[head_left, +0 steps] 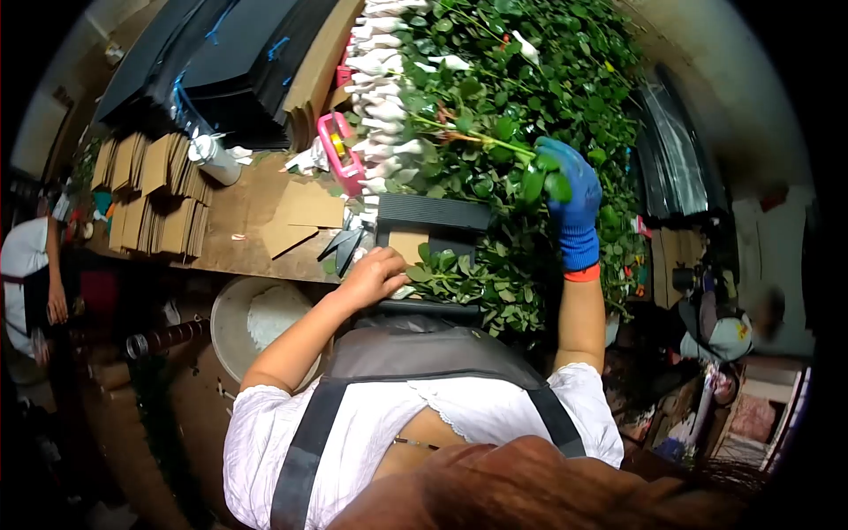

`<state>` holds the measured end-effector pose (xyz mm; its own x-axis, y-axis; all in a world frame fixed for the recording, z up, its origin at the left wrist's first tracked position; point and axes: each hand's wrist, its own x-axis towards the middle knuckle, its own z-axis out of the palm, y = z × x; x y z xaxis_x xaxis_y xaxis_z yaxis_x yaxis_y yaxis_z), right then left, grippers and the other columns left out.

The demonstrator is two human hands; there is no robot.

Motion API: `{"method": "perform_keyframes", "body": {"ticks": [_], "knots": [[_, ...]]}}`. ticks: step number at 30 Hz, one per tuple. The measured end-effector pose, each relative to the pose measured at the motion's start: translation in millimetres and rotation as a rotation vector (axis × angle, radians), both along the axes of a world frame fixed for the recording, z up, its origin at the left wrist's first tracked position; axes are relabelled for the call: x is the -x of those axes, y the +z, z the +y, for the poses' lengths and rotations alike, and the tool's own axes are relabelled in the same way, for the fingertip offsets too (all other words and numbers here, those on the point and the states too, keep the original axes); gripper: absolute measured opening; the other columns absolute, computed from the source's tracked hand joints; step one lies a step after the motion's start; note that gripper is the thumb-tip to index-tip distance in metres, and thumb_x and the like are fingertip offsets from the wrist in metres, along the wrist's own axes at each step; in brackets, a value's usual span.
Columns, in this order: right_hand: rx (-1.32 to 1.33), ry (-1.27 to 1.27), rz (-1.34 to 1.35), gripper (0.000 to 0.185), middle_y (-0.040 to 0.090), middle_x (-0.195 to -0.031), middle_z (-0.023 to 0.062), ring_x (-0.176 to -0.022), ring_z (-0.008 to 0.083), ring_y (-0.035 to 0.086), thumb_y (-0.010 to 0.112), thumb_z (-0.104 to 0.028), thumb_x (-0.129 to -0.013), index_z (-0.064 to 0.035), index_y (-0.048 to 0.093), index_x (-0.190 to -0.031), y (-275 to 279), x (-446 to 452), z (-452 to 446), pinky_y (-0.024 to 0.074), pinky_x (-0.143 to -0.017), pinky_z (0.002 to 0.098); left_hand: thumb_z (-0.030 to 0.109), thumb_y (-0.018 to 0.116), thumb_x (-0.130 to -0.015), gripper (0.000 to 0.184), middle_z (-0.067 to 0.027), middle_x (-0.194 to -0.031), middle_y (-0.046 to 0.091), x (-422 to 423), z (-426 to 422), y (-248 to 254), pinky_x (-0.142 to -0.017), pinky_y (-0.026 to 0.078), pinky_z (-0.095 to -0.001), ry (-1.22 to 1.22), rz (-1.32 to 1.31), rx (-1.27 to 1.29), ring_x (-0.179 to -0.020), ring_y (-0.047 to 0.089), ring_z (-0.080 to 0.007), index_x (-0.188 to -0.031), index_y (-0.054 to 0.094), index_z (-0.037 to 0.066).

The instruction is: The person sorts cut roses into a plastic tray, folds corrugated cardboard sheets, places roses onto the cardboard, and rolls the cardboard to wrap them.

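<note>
My left hand [374, 276], bare, has its fingers curled together at the left end of a leafy stem [455, 284]; what they grip is hidden. Beside it stands a black ribbed holder [433, 212] with cardboard inside. A blue glove with an orange cuff covers my right hand [572, 181], whose fingers are closed round a long green stem [486, 140] with leaves. That stem lies over a large heap of leafy stems [539, 88]. White-wrapped flower heads [384, 110] line the heap's left side.
Left on the wooden table [238, 212] are cardboard pieces [159, 190], black sheets [234, 66], a white bottle [214, 159], a pink tape dispenser [340, 152] and dark blades [344, 247]. Below is a white bucket [231, 331]. People stand at far left [31, 265] and far right [720, 331].
</note>
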<state>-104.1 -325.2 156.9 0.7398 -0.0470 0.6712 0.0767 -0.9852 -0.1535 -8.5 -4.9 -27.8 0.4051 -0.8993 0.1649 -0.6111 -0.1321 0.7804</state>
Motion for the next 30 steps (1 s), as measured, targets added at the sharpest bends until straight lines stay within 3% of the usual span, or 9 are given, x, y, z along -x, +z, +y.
{"method": "perform_keyframes", "body": {"ticks": [4,6,12,17,20,22,25,28,30], "knots": [[0.070,0.220,0.138,0.044,0.068,-0.115,0.0068,-0.095,0.0291,0.067,0.065,0.000,-0.070,-0.0137,0.064,-0.113,14,38,20,0.0530,-0.076,0.0369,0.013,0.074,-0.080,0.024,-0.0100,-0.094,0.063,-1,-1,6,-0.078,0.049,-0.0369,0.031,0.200,-0.058,-0.087,0.062,-0.0265,-0.101,0.067,0.004],[-0.028,0.199,0.379,0.042,0.068,-0.112,0.0072,-0.095,0.0293,0.067,0.065,0.000,-0.071,-0.0143,0.064,-0.111,1,60,21,0.0534,-0.077,0.0377,0.007,0.072,-0.080,0.062,-0.0061,-0.104,0.063,0,2,-30,-0.073,0.051,-0.0297,0.062,0.368,-0.060,-0.080,0.059,-0.0140,-0.137,0.047,0.010],[-0.102,0.010,0.682,0.034,0.067,-0.106,0.0082,-0.094,0.0300,0.065,0.067,-0.009,-0.078,-0.0134,0.064,-0.111,-128,120,-13,0.0537,-0.078,0.0398,0.007,0.083,-0.073,0.091,-0.0117,-0.125,0.060,3,-4,-6,-0.089,0.052,-0.0333,0.117,0.397,0.126,-0.110,0.061,-0.0206,-0.149,0.032,0.015],[-0.149,-0.097,0.800,0.027,0.067,-0.102,0.0091,-0.092,0.0310,0.064,0.065,-0.025,-0.085,-0.0122,0.065,-0.108,-164,131,-19,0.0513,-0.080,0.0443,0.008,0.080,-0.075,0.047,-0.0081,-0.114,0.062,0,-5,7,-0.088,0.052,-0.0313,0.039,0.260,0.029,-0.102,0.063,-0.0231,-0.119,0.063,0.007],[-0.120,-0.283,1.107,0.029,0.066,-0.104,0.0099,-0.095,0.0307,0.063,0.064,-0.027,-0.086,-0.0126,0.064,-0.110,-93,91,-20,0.0505,-0.084,0.0433,0.010,0.080,-0.076,0.044,-0.0103,-0.113,0.060,1,-6,14,-0.089,0.050,-0.0349,0.050,0.191,-0.002,-0.103,0.061,-0.0279,-0.117,0.062,0.006],[-0.128,-0.270,0.443,0.028,0.065,-0.104,0.0110,-0.096,0.0318,0.063,0.063,-0.027,-0.086,-0.0125,0.064,-0.110,-109,67,-41,0.0506,-0.087,0.0423,0.008,0.078,-0.076,0.044,-0.0120,-0.113,0.059,2,-8,18,-0.091,0.047,-0.0351,0.052,0.218,-0.017,-0.106,0.059,-0.0290,-0.116,0.061,0.005],[0.266,-0.283,0.353,0.029,0.064,-0.105,0.0125,-0.096,0.0325,0.063,0.062,-0.026,-0.086,-0.0127,0.063,-0.112,-138,27,-59,0.0508,-0.087,0.0413,0.008,0.076,-0.078,0.042,-0.0130,-0.115,0.056,3,-9,20,-0.090,0.049,-0.0348,0.039,0.202,-0.026,-0.105,0.060,-0.0289,-0.116,0.060,0.005],[0.316,-0.325,0.902,0.028,0.065,-0.104,0.0103,-0.095,0.0298,0.064,0.064,-0.023,-0.086,-0.0142,0.063,-0.112,-151,1,-66,0.0510,-0.086,0.0405,0.010,0.072,-0.083,0.034,-0.0129,-0.112,0.055,2,-10,23,-0.087,0.051,-0.0349,0.041,0.198,-0.025,-0.100,0.061,-0.0277,-0.115,0.061,0.004],[0.059,-0.346,0.702,0.026,0.066,-0.100,0.0070,-0.094,0.0254,0.064,0.065,-0.019,-0.085,-0.0183,0.064,-0.111,-121,-4,-67,0.0511,-0.085,0.0390,0.010,0.071,-0.085,0.027,-0.0119,-0.107,0.057,0,-12,14,-0.086,0.051,-0.0344,0.074,0.146,-0.035,-0.098,0.061,-0.0274,-0.110,0.063,0.004]]}}
